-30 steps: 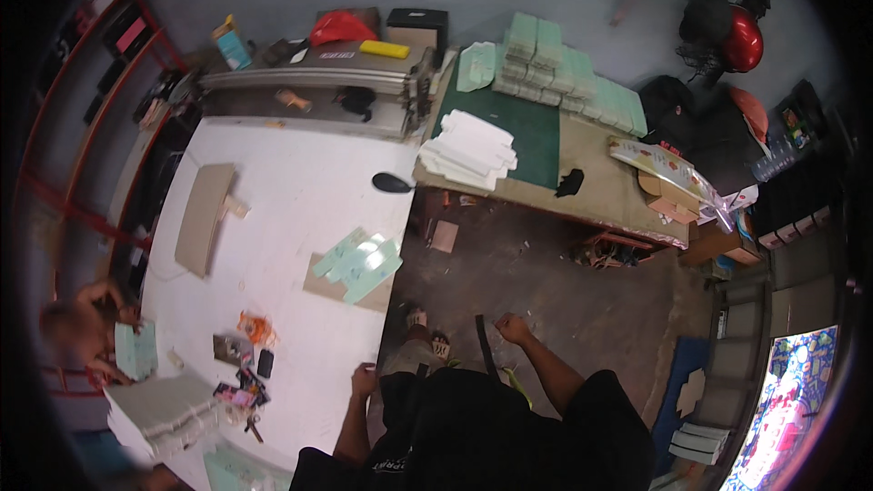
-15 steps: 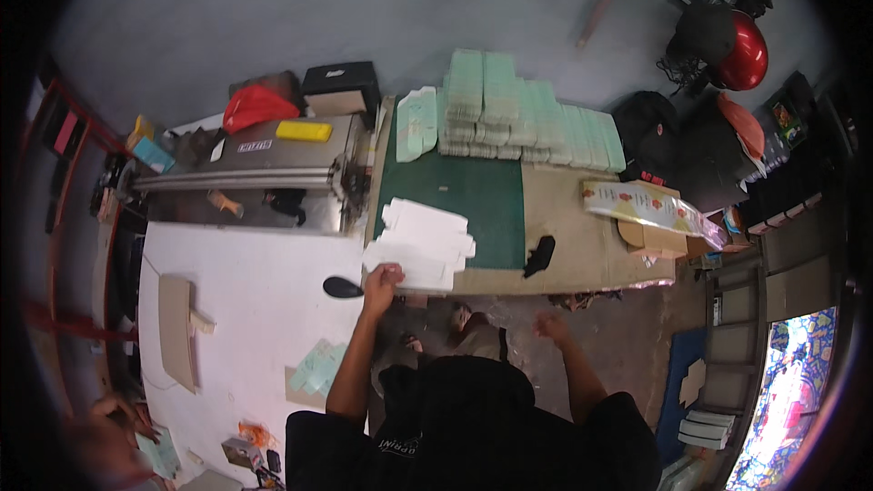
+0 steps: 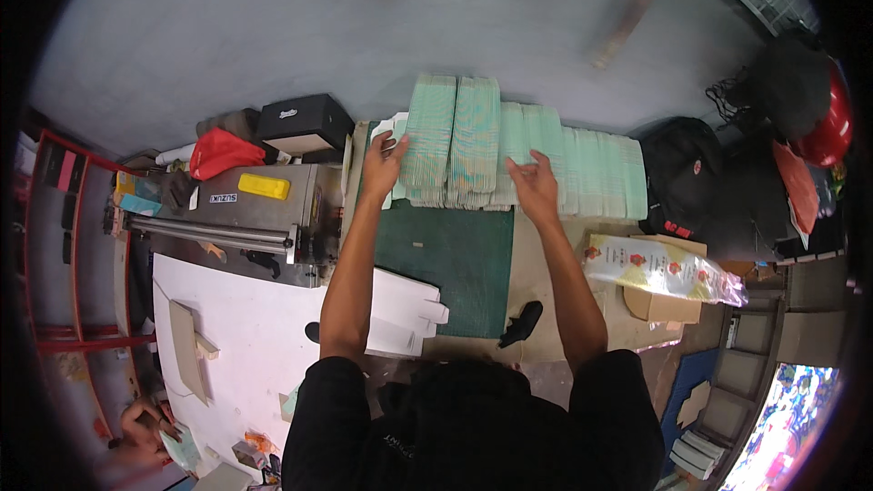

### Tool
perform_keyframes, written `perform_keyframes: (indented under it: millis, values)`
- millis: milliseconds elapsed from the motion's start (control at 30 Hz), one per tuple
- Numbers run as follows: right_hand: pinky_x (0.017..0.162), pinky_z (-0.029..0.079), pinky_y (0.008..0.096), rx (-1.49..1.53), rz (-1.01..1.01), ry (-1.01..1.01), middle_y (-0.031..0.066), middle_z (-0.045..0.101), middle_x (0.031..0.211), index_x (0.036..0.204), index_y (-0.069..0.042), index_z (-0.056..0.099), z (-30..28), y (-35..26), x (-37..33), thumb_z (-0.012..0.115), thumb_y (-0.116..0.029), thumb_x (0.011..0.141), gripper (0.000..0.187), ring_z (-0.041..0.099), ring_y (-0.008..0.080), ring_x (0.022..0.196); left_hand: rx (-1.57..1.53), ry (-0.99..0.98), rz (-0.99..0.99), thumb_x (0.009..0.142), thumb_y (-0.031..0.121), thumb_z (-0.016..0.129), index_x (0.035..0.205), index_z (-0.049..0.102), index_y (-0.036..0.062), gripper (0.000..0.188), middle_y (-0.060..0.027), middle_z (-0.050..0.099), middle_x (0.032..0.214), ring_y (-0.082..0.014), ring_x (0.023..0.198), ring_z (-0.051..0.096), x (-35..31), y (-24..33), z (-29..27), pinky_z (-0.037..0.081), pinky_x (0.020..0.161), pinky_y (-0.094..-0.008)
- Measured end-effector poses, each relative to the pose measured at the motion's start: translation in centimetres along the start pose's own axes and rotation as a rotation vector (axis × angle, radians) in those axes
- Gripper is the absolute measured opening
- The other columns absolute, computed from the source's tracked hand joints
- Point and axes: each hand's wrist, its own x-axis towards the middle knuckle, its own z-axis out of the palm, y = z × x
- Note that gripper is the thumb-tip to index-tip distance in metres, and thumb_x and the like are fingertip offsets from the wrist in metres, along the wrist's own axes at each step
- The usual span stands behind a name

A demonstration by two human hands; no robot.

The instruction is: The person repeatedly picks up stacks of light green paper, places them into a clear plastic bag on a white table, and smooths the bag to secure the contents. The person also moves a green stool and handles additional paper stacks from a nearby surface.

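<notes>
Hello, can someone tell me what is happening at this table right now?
A person leans over a workbench and reaches with both hands to a row of pale green flat cardboard stacks at the far edge. The left hand touches the left end of the row; the right hand rests on the middle. A dark green cutting mat lies in front, with a stack of white die-cut sheets nearer the person.

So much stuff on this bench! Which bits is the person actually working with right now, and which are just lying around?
In use:
left hand and right hand, both on the row of pale green flat cartons
green cutting mat below them

Lying about:
white flat cartons
metal machine
black box
red cloth
bagged printed pack
</notes>
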Motion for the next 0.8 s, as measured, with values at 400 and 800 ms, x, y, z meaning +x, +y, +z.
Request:
perform_keyframes:
  millis: [400, 800]
  values:
    - [0.104, 0.049, 0.0526, -0.322, 0.07, -0.227, 0.0434, 0.046, 0.138, 0.162, 0.005, 0.003, 5.7, -6.4, 5.9, 0.087, -0.063, 0.069, 0.142, 0.057, 0.0521, 0.125, 0.562, -0.166, 0.031, 0.082, 0.064, 0.077, 0.157, 0.019, -0.0112, 0.121, -0.037, 0.044, 0.15, -0.0457, 0.139, 0.049, 0.7, 5.7, 4.3, 0.042, 0.113, -0.047]
    - [0.103, 0.051, 0.0501, -0.366, 0.081, -0.206, 0.044, 0.051, 0.134, 0.16, 0.009, -0.001, 6.2, -5.5, 6.6, 0.084, -0.044, 0.076, 0.13, 0.058, 0.0519, 0.124, 0.779, -0.184, 0.112, 0.083, 0.061, 0.073, 0.158, 0.019, -0.0086, 0.116, -0.0388, 0.053, 0.137, -0.0501, 0.124, 0.058, 0.4, 7.7, 5.5, 0.051, 0.102, -0.0508]
